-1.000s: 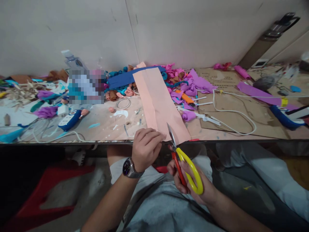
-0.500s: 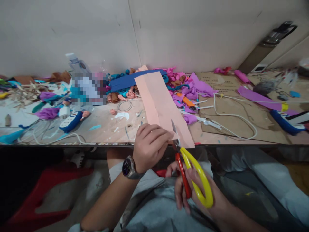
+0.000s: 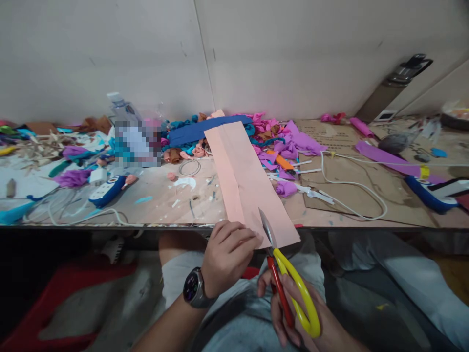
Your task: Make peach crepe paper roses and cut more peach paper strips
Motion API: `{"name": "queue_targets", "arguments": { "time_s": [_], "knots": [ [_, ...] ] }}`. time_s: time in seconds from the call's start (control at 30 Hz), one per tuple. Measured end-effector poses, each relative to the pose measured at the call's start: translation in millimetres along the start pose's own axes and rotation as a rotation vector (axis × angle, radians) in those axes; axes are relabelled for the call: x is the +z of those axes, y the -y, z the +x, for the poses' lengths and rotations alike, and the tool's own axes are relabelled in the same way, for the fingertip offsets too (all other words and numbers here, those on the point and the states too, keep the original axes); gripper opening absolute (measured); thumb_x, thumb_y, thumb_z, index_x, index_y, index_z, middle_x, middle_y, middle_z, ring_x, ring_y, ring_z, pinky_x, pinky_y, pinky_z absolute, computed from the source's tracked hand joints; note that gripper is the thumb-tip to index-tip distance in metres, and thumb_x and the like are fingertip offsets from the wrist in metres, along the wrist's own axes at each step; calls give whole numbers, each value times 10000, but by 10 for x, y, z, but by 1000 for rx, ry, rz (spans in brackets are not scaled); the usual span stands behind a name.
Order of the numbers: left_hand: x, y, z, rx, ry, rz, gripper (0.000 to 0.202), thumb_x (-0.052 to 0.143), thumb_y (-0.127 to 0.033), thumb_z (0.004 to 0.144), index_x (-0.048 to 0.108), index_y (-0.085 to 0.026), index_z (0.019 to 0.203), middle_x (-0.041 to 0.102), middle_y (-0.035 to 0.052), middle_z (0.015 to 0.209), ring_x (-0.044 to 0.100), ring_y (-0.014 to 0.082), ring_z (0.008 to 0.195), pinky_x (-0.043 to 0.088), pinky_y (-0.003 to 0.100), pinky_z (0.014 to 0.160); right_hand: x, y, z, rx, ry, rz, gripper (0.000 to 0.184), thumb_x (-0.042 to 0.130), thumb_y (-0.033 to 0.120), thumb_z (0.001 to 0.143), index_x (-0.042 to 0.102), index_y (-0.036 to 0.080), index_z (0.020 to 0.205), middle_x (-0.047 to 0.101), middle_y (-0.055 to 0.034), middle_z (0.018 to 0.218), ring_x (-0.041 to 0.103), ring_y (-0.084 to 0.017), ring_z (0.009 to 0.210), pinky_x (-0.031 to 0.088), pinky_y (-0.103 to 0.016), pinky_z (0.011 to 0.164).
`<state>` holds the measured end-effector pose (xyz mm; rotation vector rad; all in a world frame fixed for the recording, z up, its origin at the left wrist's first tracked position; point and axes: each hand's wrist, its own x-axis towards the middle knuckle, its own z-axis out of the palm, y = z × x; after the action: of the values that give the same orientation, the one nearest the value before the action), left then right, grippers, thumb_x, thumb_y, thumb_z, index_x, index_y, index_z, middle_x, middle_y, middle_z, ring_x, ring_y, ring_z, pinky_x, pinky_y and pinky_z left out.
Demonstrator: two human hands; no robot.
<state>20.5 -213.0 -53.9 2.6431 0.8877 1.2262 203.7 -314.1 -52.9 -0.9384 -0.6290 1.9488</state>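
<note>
A long strip of peach crepe paper [image 3: 246, 168] lies over the table's front edge, its near end hanging out towards me. My left hand [image 3: 230, 254], with a watch on the wrist, pinches that near end at its left corner. My right hand [image 3: 293, 298] is wrapped round the scissors [image 3: 298, 291], which have one yellow and one red handle. One blade rests over the top of the paper; the other is hidden beneath it. Under the far end of the strip is a dark blue paper strip [image 3: 200, 129].
Crumpled coloured paper [image 3: 296, 139] is heaped at the back. An orange cutter [image 3: 281, 161] lies right of the strip, near a white cable [image 3: 361, 183]. Power strips [image 3: 108, 190] lie at both sides. A bottle [image 3: 394, 88] leans on the wall [image 3: 286, 58]; cardboard [image 3: 366, 195] covers the right.
The peach paper's near end has come further past the table edge, towards me. Both hands and the scissors have moved slightly down with it. The view has tilted a little.
</note>
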Motion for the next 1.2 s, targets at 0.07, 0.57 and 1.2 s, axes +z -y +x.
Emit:
{"name": "queue_targets", "arguments": {
  "time_s": [0.07,0.57,1.2],
  "knots": [
    [4,-16,-8,-1,0,-7,298,690,-80,878,702,-209,1147,769,39,1056,605,208,1044,463,404,946,6,0,7,5,1,-16,541,558,675,920,547,183,1146,558,48,523,441,-64,317,247,-117,302],
    [-4,-21,-15,18,-6,31,278,689,-105,884,698,-224,1135,774,43,1034,629,219,1036,480,408,927,-42,-57,42,-3,-34,6,534,572,621,941,499,205,1267,590,52,601,487,-66,328,254,-118,293],
    [5,14,-73,-27,8,51,301,697,-98,872,689,-215,1150,769,48,1052,626,222,1036,477,419,949,-82,-36,65,23,-24,65,647,661,612,889,428,274,1390,679,-18,894,535,-49,337,252,-114,275]
  ]
}}
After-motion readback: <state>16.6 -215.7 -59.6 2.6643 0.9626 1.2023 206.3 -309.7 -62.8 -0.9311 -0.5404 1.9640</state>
